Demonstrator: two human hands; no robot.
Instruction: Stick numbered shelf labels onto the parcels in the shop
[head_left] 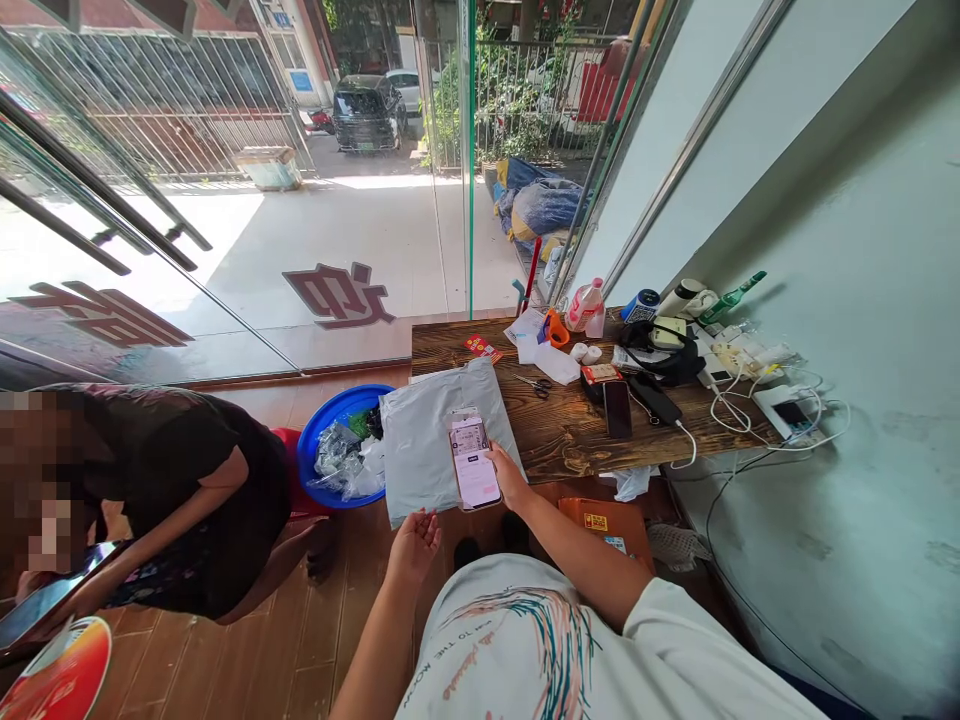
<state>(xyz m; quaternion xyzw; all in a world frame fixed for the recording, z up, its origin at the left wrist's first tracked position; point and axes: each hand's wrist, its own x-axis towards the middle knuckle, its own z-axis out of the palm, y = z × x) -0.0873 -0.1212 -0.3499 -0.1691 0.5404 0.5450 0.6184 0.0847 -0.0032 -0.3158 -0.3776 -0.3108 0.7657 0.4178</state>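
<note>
My right hand (511, 482) grips a smartphone (478, 482) by its right side. The lit screen shows a label-like image at the top and a pink page below. Under the phone lies a grey plastic mailing bag (420, 425), which overhangs the left end of the wooden table. My left hand (415, 545) is at the bag's near edge, palm up, with its fingers loosely curled and a little apart. No object shows in its palm; whether its fingertips touch the bag is unclear.
Scissors (534, 384), a second phone (618, 408), an orange tape dispenser (555, 328) and cables crowd the wooden table (555, 455). A blue basin (330, 402) of plastic wrappings stands left. Beyond it a seated person (172, 490) holds a tablet-like device. Glass doors are ahead.
</note>
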